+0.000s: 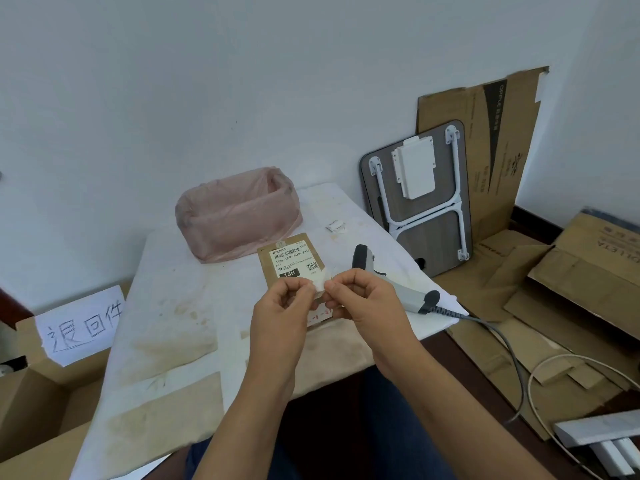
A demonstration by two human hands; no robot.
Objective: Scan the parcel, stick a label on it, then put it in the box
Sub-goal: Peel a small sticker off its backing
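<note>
A flat brown cardboard parcel (289, 259) with a printed shipping label lies on the white table (180, 306), partly hidden by my hands. Just above its near end, my left hand (282, 308) and my right hand (360, 296) pinch a small white label (320, 282) between their fingertips. The grey handheld scanner (391, 280) lies on the table just right of the parcel, its cable running off the edge. An open cardboard box (38, 386) with a handwritten paper sign stands on the floor at the left.
A bin lined with a pink plastic bag (237, 214) sits at the table's far end. A scrap of white paper (336, 226) lies beside it. A folded small table (420, 199) and flattened cardboard (540, 289) fill the floor at right, with cables (540, 372).
</note>
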